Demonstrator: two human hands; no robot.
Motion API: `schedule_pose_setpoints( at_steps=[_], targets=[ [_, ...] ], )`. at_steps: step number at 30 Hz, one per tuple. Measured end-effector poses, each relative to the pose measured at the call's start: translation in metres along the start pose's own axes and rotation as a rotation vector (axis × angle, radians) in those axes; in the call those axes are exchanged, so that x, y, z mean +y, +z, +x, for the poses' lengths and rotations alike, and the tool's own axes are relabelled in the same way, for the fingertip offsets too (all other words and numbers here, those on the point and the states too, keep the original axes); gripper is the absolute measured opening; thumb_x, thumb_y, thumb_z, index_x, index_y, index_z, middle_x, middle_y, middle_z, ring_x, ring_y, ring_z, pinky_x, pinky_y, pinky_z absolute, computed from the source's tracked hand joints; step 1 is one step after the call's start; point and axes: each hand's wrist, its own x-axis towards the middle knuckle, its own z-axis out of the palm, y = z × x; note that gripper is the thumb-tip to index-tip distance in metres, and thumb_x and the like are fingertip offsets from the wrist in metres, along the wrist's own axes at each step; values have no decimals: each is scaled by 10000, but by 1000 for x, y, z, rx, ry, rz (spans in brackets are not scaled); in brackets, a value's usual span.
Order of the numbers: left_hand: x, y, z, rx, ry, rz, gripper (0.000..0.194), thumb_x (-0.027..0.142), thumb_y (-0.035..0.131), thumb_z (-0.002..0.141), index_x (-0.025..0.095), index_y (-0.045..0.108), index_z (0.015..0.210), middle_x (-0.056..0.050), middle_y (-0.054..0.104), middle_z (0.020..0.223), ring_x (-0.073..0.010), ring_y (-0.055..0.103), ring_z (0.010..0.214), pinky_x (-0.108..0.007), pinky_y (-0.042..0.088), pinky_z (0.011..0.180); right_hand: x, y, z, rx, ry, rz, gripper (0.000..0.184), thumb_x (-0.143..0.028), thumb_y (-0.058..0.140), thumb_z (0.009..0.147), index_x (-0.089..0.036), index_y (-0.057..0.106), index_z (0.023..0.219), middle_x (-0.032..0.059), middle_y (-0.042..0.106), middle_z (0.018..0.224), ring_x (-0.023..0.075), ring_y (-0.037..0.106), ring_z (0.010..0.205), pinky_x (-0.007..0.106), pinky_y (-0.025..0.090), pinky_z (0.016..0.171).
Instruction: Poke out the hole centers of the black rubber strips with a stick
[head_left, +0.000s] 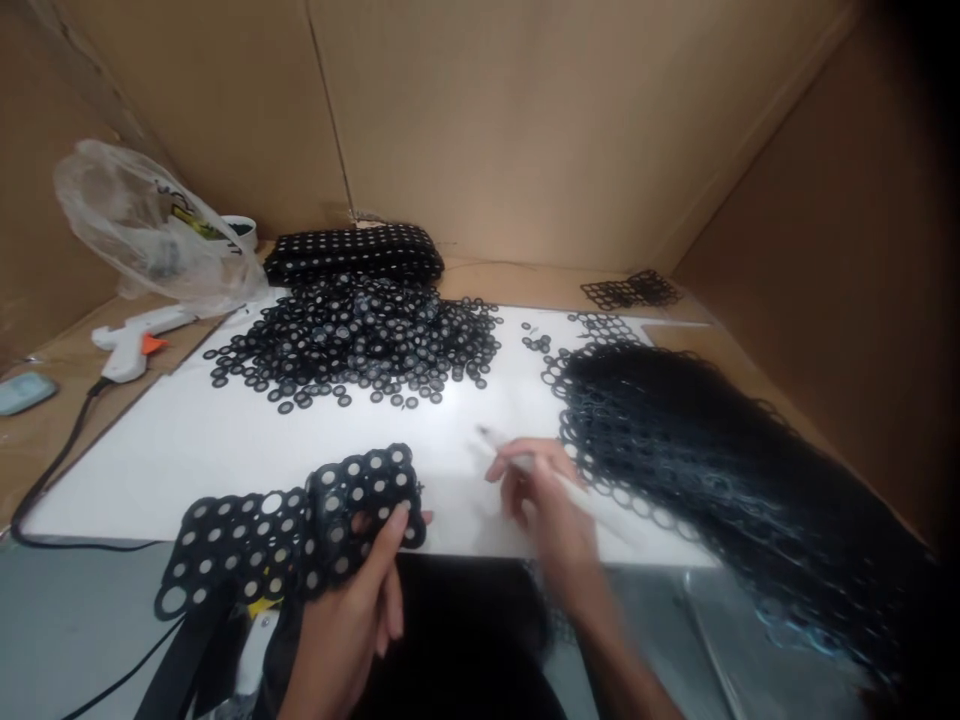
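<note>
My left hand [358, 600] grips a black perforated sheet [292, 530] full of round holes, thumb on top, at the near edge of the white board [225, 450]. My right hand [547, 505] is closed around a thin pale stick-like tool [499, 445], blurred by motion, its tip pointing toward the board's middle. A heap of black rings [360, 340] lies at the far side of the board. A large mass of punched-out black mesh [720, 470] lies just right of my right hand.
A stack of perforated sheets [352, 252] sits behind the rings. A glue gun [135, 340] with its cord, a plastic bag [142, 230], a white cup [240, 230] and a small grey object [22, 392] sit at left. Cardboard walls [525, 130] enclose the space.
</note>
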Motion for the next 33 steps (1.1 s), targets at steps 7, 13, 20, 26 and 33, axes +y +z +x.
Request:
schedule_pose_setpoints(
  at_steps=[7,13,20,26,33],
  targets=[
    [-7,18,-14,-319,-167,3,789,796,747,848,218,497,371,-27,458,351,-87,383,319,-241,280,384,-1,5,-1,-235,203,-135,361,-510,692,1051,-254,479,914,-38,607,791,140,540,592,270,420,557],
    [-1,17,-15,-273,-234,-256,739,762,744,873,216,460,464,15,403,371,-66,345,337,-212,264,384,-17,-5,5,-69,-59,-334,415,-340,737,997,-266,361,837,-58,476,738,147,441,648,274,381,611],
    [17,-26,2,204,-16,-391,547,563,910,780,252,467,855,139,378,450,-55,276,337,-127,205,311,-32,-53,20,-31,-116,-551,423,-392,744,993,-266,372,834,-48,463,748,164,434,650,291,356,612],
    [13,-67,20,86,68,39,883,643,931,679,214,648,1398,33,674,624,-102,448,353,-164,310,294,-19,-81,25,23,-103,-592,420,-482,776,963,-265,425,881,2,646,856,192,584,708,320,469,688],
    [16,-80,21,78,90,117,825,723,860,751,186,719,1361,42,561,464,-114,431,339,-178,339,353,-52,-72,20,222,-147,-339,403,-541,635,1075,-248,522,823,41,759,794,173,603,595,299,453,570]
  ],
)
